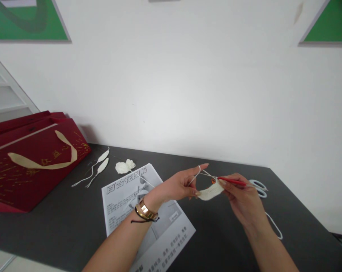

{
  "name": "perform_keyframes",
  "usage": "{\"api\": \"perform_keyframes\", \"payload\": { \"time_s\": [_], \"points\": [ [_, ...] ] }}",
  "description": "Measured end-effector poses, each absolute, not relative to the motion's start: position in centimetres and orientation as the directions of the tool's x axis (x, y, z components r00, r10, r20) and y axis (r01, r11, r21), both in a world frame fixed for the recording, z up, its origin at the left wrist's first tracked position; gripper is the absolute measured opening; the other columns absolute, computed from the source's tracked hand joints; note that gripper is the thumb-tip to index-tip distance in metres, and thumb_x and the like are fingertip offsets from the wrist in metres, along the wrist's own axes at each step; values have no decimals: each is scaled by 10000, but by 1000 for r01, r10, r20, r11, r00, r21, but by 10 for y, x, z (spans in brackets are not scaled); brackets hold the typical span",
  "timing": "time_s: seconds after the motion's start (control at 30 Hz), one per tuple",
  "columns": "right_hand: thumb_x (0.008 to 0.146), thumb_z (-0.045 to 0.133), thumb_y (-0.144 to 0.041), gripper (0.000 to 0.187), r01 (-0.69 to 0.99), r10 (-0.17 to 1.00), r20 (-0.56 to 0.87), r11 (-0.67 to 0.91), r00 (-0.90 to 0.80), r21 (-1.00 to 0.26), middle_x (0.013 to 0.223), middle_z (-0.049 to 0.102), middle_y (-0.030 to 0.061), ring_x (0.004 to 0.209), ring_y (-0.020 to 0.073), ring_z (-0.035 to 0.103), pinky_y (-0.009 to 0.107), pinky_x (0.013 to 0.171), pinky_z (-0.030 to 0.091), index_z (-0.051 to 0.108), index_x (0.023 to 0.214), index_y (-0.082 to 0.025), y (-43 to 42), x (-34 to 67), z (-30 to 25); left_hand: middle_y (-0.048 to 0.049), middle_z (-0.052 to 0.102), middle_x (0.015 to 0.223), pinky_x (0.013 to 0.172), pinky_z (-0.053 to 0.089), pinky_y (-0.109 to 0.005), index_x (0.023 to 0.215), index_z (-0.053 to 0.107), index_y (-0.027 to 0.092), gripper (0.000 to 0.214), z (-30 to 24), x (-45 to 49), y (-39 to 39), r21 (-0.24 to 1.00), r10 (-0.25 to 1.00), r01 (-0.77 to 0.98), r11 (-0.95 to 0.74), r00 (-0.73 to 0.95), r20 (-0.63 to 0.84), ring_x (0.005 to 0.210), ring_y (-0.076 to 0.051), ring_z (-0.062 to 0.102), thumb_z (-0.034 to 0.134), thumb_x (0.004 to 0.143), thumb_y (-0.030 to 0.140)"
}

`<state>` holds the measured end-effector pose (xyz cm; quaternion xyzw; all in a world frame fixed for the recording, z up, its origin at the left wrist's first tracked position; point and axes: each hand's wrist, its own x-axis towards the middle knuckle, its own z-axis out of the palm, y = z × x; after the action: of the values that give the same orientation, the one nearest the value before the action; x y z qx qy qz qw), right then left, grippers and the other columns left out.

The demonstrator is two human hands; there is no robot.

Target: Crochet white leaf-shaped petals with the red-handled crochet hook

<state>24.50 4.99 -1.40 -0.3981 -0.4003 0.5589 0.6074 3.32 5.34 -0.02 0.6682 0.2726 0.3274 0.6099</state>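
My left hand (180, 185) pinches one end of a small cream crocheted strip (211, 192), and white yarn loops over its raised index finger. My right hand (240, 196) grips a red crochet hook (231, 181) whose tip sits at the strip's upper edge, near a small orange marker. Both hands hover above the dark table (74, 223). A gold bracelet and a black cord circle my left wrist.
A printed instruction sheet (148, 219) lies under my left arm. Two finished cream crocheted pieces (102, 161) and a small yarn ball (124, 166) lie behind it. A red gift bag (32, 162) lies at the left. White-handled scissors (258, 187) rest behind my right hand.
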Motion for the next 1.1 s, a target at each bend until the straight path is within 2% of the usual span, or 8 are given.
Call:
{"api": "perform_keyframes", "payload": {
  "time_s": [0.2,0.37,0.47,0.6,0.7,0.8,0.97,1.1],
  "points": [
    [587,833,-184,175,-383,998,31,47,49,-922,673,711,5,617,132,661,206,558,560,674,660,-194,49,244,-12,82,453,632,479,333,-190,1454,213,355,863,3,36,50,990,771,2,-139,628,107,503,-64,430,590,741,48],
    [567,845,-219,208,-370,999,-3,15,49,-929,659,702,9,598,143,646,235,539,537,657,650,-190,47,242,-9,64,509,676,530,368,-220,1468,172,320,892,4,33,51,998,739,-38,-49,671,62,561,-89,499,650,743,111],
    [558,850,-224,218,-327,997,58,70,47,-942,631,681,-6,573,124,609,232,536,503,656,651,-189,44,238,-8,0,602,859,677,406,-261,1412,355,271,797,4,31,53,994,748,-110,-4,660,76,754,-120,545,710,713,131],
    [568,841,-225,190,-193,986,150,161,72,-968,643,685,-6,592,124,597,242,571,474,671,645,-189,38,232,-7,-88,655,1024,765,419,-314,1406,355,212,750,8,33,52,980,729,-148,135,684,2,870,-163,583,706,744,190],
    [598,824,-233,159,-104,981,180,187,73,-977,653,687,-1,604,133,597,256,589,467,685,664,-193,34,229,-4,-85,674,957,747,422,-310,1424,320,184,805,11,37,50,986,783,-110,128,621,-33,827,-163,593,722,727,186],
    [629,806,-262,142,-73,984,170,174,56,-982,660,686,5,611,140,598,262,597,463,695,686,-193,31,227,-1,-53,664,882,675,408,-273,1424,329,199,793,9,43,48,982,849,-154,109,528,-11,746,-139,575,718,733,196],
    [684,774,-324,164,-250,995,89,77,-35,-965,673,694,9,631,142,615,266,631,481,681,711,-191,33,227,-5,30,574,690,558,347,-222,1427,334,213,789,5,47,47,983,861,-177,50,507,47,587,-85,464,709,734,166],
    [724,739,-365,190,-344,994,52,14,-100,-939,689,700,13,613,135,615,266,633,496,672,726,-187,34,230,-8,32,566,703,561,358,-218,1436,313,246,815,7,44,45,983,840,-176,57,540,48,600,-86,465,710,730,160]
  ]
}}
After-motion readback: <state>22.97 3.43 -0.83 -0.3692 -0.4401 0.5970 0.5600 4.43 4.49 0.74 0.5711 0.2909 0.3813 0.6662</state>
